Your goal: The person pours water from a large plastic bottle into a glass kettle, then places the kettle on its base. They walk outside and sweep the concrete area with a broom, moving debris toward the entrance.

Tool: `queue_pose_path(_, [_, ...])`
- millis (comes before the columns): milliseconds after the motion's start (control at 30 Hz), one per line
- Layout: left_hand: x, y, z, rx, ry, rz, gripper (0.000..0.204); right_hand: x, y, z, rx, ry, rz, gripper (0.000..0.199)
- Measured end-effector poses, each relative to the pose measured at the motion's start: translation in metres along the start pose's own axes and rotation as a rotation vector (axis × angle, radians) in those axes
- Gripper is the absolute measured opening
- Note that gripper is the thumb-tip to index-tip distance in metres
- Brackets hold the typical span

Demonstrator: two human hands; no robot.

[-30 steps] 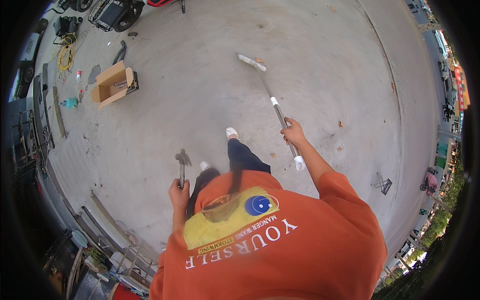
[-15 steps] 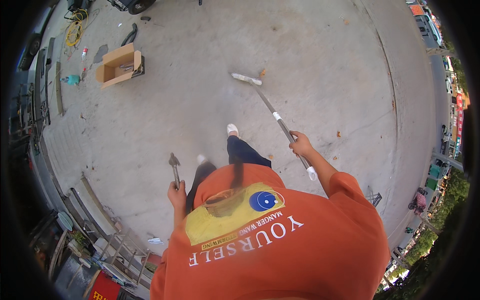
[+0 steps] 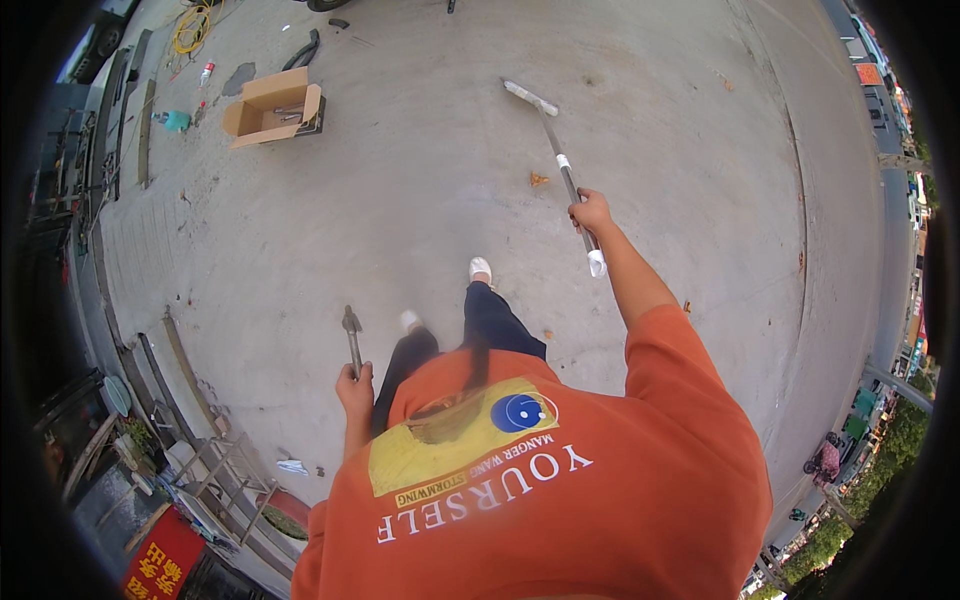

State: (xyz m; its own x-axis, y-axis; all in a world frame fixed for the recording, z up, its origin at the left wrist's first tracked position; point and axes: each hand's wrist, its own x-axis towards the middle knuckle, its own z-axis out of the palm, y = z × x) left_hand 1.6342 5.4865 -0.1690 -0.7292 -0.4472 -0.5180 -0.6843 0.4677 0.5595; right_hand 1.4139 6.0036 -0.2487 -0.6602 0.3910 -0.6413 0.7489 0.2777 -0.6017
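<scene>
Currently in the left hand: the left hand [image 3: 355, 392] is closed around the lower handle of a hammer [image 3: 353, 334], thumb and fingers wrapped, with little gap.
Hammer: held to the left of the legs, head uppermost, handle end hidden inside the grip.
Right hand: the right hand [image 3: 590, 212], on an outstretched arm, is curled narrowly around the grey shaft of a long-handled tool [image 3: 569, 182], near its rear end.
Long-handled tool: slants forward and slightly left over the concrete ground [image 3: 400, 185], with a pale crosswise head [image 3: 530, 98], a white band on the shaft and a white piece at the rear; whether the head touches the ground, I cannot tell, nor exactly what kind of head it is.
Cardboard box [image 3: 248, 122]: open-flapped, ahead and to the left, well apart from both hands; metal pieces [image 3: 289, 113] inside are too small to identify.
Hard to make out: a blurred dark strip [image 3: 478, 366] over the shirt front.
Cut off: a yellow cable [image 3: 190, 30] runs into the dark upper rim.
Shirt: the orange shirt [image 3: 640, 450] carries large white capitals, appearing upside down, and smaller lettering by a yellow panel with a blue disc.
Sign: a red panel [image 3: 163, 562] at lower left bears yellow characters, partly lost in the dark rim.
</scene>
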Motion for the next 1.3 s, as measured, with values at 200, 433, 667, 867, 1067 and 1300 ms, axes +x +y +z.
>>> queue_pose_path(200, [-0.031,-0.032,-0.008,-0.037,0.062,-0.093,0.030,-0.028,0.028,0.024,-0.169,-0.069,-0.022,0.056])
queue_pose_path(433, [-0.003,-0.034,0.003,0.016,0.048,-0.047,0.030,-0.147,0.059,-0.050,-0.416,-0.245,0.012,0.062])
queue_pose_path(667, [-0.004,-0.009,0.007,0.031,0.060,-0.008,0.029,-0.096,0.013,-0.039,-0.263,-0.253,-0.047,0.062])
queue_pose_path(867, [-0.043,-0.018,0.004,0.025,0.087,-0.115,0.028,0.058,-0.071,0.027,-0.145,-0.181,-0.139,0.061])
queue_pose_path(1067, [-0.066,-0.039,0.011,-0.006,0.136,-0.203,0.027,0.092,-0.105,0.038,-0.541,-0.182,-0.215,0.061])
queue_pose_path(1300, [-0.046,-0.039,0.020,-0.023,0.113,-0.132,0.029,-0.068,-0.054,-0.076,-0.667,-0.287,-0.132,0.063])
